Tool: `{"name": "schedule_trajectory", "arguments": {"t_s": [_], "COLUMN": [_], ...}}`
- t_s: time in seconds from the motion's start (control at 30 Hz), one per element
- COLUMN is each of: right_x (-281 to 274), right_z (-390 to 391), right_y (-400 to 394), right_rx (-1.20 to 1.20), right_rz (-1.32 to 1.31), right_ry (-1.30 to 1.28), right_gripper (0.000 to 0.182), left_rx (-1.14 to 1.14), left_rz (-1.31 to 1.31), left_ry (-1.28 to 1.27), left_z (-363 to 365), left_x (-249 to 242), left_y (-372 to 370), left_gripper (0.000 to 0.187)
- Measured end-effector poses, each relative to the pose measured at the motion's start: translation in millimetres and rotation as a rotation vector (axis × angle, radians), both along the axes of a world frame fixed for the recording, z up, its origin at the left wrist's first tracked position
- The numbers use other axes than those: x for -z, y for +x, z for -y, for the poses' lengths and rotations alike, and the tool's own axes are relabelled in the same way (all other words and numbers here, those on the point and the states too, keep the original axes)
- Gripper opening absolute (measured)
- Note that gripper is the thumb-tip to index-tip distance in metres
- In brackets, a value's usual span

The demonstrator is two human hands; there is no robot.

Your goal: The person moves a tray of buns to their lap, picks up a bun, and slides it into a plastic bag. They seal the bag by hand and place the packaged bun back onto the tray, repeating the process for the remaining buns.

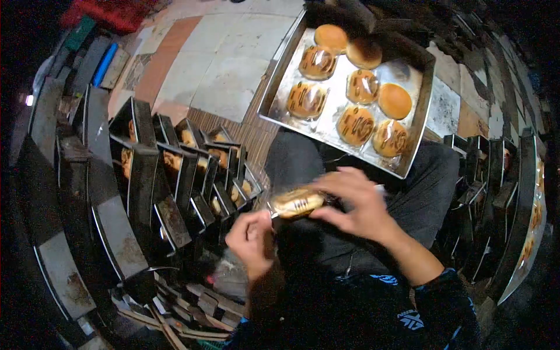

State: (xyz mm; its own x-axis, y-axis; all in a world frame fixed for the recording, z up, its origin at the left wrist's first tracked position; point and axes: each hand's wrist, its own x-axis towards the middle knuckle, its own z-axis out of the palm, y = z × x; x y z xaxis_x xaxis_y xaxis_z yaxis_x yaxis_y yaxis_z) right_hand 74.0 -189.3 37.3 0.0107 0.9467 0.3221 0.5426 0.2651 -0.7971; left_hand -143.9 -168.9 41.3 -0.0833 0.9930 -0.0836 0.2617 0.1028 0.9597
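Observation:
Above my lap, a bun in a clear wrapper [296, 203] is held between my two hands. My left hand [252, 240] pinches the near-left end of the wrapper with its fingers closed. Wrapped over the other end of the bun is my right hand [356, 204], slightly blurred, its thumb below and its fingers above. Beyond my knees a metal tray [332, 140] holds several round buns, some in clear printed wrappers [356, 125] and some bare [395, 101].
Stacked dark metal trays [137, 175] with buns inside stand close on my left, and more trays [504, 192] on my right. Wooden slats [175, 318] lie at the lower left. A blue object [105, 65] and red material [111, 14] are at the upper left.

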Motion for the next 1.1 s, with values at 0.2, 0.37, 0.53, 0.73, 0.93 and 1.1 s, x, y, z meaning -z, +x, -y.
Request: {"name": "schedule_trajectory", "arguments": {"t_s": [0.2, 0.37, 0.53, 0.73, 0.93, 1.1], "right_x": [13, 51, 79, 54, 77, 51], "right_z": [-35, -57, -56, 47, 97, 88], "right_y": [29, 144, 222, 99, 73, 98], "right_rx": [-0.071, 0.711, 1.016, 0.082, 0.244, 0.509], "right_rz": [-0.237, -0.537, 0.532, 0.051, 0.16, 0.094], "right_ry": [-0.492, -0.558, 0.06, -0.237, -0.545, 0.031], "right_gripper": [0.065, 0.06, 0.035, 0.013, 0.019, 0.011], "left_rx": [0.086, 0.398, 0.877, 1.149, 1.223, 1.071], "left_rz": [0.136, 0.098, -0.558, -0.452, -0.684, -0.242], "left_ry": [0.105, -0.122, 0.373, 0.184, 0.14, 0.106], "left_z": [-57, -35, 3, 3, 9, 0], "left_x": [16, 33, 97, 107, 84, 81], "left_y": [26, 82, 143, 125, 139, 142], "left_gripper": [0.018, 0.021, 0.031, 0.019, 0.03, 0.06]}}
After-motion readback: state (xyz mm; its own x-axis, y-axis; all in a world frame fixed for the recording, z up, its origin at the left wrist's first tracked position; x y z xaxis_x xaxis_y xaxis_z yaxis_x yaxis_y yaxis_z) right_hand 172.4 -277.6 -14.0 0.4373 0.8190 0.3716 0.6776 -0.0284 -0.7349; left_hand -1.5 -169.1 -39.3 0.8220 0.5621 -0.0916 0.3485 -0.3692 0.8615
